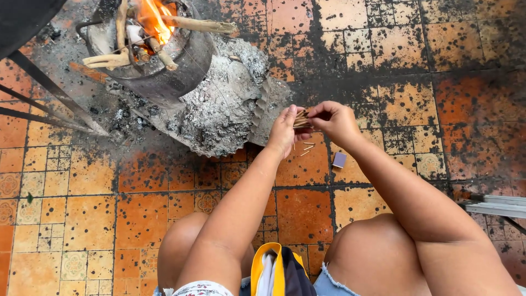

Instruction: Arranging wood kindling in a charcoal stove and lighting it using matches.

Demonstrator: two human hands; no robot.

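A: Far left, flames are seen in the metal stove [164, 60], sticks [200, 24] poking out, grey ash [224, 109] heaped beside it.

B: Centre now: a matchbox tray [301, 119] is gripped by the left hand [284, 131].

A: And matchsticks inside are pinched by the right hand [335, 121]. Loose matches [308, 147] and the box sleeve [339, 159] are left on the tiles below.

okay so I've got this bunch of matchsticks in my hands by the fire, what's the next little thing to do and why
Probably pick up the loose sticks from the tiles. The left hand holds the bundle of matchsticks, the right hand pinches at it, and a few lie just below, beside the small box.
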